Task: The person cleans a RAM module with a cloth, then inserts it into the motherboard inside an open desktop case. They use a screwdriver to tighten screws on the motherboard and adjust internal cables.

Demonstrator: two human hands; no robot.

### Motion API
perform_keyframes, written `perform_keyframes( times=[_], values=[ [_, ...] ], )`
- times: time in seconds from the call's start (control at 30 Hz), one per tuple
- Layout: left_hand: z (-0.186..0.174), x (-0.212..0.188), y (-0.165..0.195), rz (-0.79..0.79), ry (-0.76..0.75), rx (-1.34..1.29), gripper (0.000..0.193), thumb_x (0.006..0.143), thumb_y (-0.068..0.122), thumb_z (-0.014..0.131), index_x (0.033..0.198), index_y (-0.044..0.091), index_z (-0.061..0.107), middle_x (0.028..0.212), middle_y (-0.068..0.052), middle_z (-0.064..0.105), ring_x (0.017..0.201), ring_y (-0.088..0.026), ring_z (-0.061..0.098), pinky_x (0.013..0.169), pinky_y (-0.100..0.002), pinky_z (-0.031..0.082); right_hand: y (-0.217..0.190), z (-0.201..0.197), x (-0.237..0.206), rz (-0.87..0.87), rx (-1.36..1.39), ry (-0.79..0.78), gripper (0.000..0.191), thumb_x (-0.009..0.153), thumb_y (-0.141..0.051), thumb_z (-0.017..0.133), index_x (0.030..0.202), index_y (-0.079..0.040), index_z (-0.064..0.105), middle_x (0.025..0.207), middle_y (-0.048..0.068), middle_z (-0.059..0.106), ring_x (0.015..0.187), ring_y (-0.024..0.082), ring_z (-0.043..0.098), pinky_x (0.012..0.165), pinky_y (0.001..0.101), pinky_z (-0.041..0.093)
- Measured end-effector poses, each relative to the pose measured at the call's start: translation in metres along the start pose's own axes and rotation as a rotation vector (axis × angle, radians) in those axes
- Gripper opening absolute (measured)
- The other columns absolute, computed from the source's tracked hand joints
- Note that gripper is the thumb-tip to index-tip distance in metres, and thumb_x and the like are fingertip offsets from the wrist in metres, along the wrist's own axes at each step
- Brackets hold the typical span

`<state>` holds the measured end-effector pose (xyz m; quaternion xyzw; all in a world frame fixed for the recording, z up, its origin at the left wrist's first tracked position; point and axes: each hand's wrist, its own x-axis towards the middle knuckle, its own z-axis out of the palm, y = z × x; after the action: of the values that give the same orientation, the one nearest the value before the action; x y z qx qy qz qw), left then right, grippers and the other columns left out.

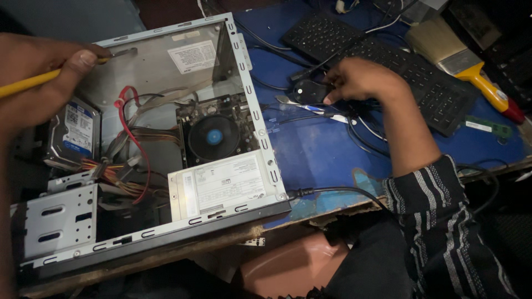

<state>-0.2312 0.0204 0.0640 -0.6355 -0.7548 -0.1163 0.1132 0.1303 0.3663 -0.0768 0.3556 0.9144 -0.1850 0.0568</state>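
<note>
Below me, an open computer case (166,149) lies on a blue table (321,149). My left hand (39,83) grips a yellow-handled screwdriver (33,82), tip over the case. My right hand (360,77) curls over a black mouse (308,91) beside a keyboard (388,61).

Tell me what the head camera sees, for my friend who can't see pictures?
A left hand holds a yellow-handled screwdriver over an open computer case on a blue table. The right hand rests on a black mouse beside a keyboard.
</note>
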Motion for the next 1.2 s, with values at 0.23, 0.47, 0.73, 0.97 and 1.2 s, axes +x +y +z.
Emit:
perform_keyframes(
  times=[0.23,0.47,0.73,0.97,1.2],
  values=[
    [0.003,0.001,-0.007,-0.034,-0.027,0.063,0.036,0.113,0.028,0.051,0.124,0.005,0.076,0.086,-0.019,0.074,0.065,-0.026,0.071,0.062,-0.039,0.057,-0.005,-0.004,-0.006,-0.030,0.008,0.027,0.069,0.071,-0.039,0.087,0.131,-0.011,0.070,0.111,0.016,0.077,0.097,0.031,0.075,0.086,0.0425,0.057],
    [-0.002,-0.001,-0.003,0.007,-0.010,0.106,0.038,0.112,0.034,0.048,0.126,0.012,0.076,0.088,-0.017,0.075,0.071,-0.027,0.073,0.069,-0.040,0.059,-0.006,-0.002,-0.008,-0.155,-0.036,0.179,0.064,0.068,-0.041,0.089,0.125,-0.014,0.074,0.103,0.012,0.078,0.092,0.030,0.074,0.083,0.0422,0.056],
    [-0.011,0.002,-0.004,-0.118,-0.117,0.394,0.053,0.111,0.057,0.037,0.123,0.026,0.078,0.098,-0.017,0.076,0.091,-0.038,0.072,0.080,-0.051,0.057,-0.030,-0.013,-0.025,-0.572,0.070,0.703,0.026,0.098,-0.037,0.082,0.103,-0.011,0.082,0.095,0.008,0.077,0.078,0.021,0.073,0.071,0.0320,0.055],
    [-0.015,0.003,0.005,-0.161,-0.164,0.320,0.059,0.108,0.058,0.030,0.126,0.025,0.075,0.103,-0.018,0.076,0.096,-0.038,0.072,0.086,-0.056,0.055,-0.146,-0.045,-0.171,-1.150,0.657,0.439,0.065,0.106,-0.064,0.050,0.101,-0.004,0.075,0.096,0.010,0.076,0.084,0.020,0.076,0.080,0.0338,0.061],
    [0.006,0.004,0.024,-0.134,-0.189,0.329,0.055,0.112,0.057,0.032,0.130,0.026,0.074,0.100,-0.014,0.077,0.089,-0.034,0.074,0.083,-0.049,0.058,-0.272,-0.084,-0.297,-0.876,0.548,-0.227,0.028,0.101,-0.036,0.054,0.098,-0.019,0.076,0.107,-0.005,0.079,0.106,0.012,0.074,0.091,0.0256,0.055]
  ],
)
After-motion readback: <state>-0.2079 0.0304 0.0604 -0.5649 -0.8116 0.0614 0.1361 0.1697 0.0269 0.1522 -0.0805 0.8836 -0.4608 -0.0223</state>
